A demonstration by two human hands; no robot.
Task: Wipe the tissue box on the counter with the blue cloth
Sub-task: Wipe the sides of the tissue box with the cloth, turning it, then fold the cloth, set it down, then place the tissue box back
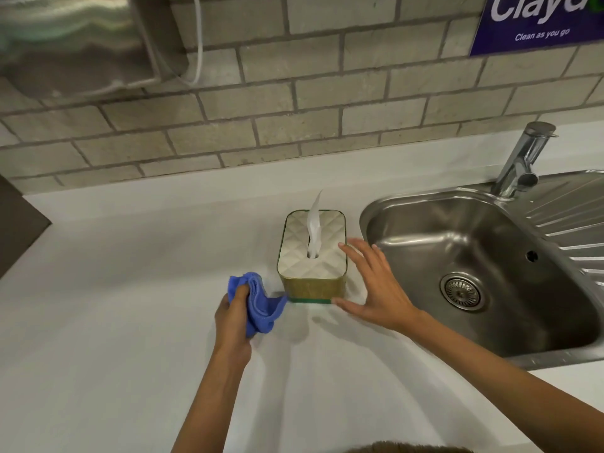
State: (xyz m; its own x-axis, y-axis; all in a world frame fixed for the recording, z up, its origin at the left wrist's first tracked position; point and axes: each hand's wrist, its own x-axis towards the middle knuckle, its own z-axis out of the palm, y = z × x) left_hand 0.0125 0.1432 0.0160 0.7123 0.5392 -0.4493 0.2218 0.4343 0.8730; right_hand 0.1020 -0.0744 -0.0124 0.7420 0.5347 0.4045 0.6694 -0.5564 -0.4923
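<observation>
Left grip (235,308) clutching blue cloth (261,302)

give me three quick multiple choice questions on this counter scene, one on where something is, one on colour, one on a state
1. Where does the tissue box stand?
A. inside the sink
B. on the counter, left of the sink
C. on the drainboard

2. What colour is the cloth?
A. blue
B. red
C. yellow

3. How is the right hand?
A. closed around the tap
B. gripping the cloth
C. open, fingers spread beside the box

Answers:
1 B, the box sits on the white counter next to the sink.
2 A, the cloth bunched in the left hand is blue.
3 C, the right palm is open at the box's right side.
</observation>
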